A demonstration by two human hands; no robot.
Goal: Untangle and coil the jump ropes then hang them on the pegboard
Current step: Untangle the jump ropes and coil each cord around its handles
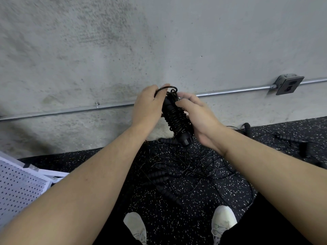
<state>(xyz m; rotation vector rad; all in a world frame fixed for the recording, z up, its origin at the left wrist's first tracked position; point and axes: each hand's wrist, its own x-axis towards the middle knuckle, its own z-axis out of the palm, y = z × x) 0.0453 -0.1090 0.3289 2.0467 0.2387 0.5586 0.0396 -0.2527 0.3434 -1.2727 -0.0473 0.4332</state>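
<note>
Bare concrete wall [106,41], speckled floor [203,191]: the left hand [147,105] grips the wound rope bundle [177,117] upright, steadying it. The right hand [196,114] pinches, probably, the loose end to tuck it.

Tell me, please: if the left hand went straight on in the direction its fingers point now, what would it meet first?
Probably the concrete wall. The left hand grips the coiled jump rope, its fingers pointing up and forward past the loop end. Beyond that, only wall shows; the conduit pipe runs just behind, but depth is unclear.

Two hands, left hand [147,105] and right hand [198,115], share one coiled jump rope [177,119]. One pegboard [19,186], one wall outlet [290,85], two white shoes [135,227]; the loose ropes [185,167] on the floor cannot be counted.
</note>
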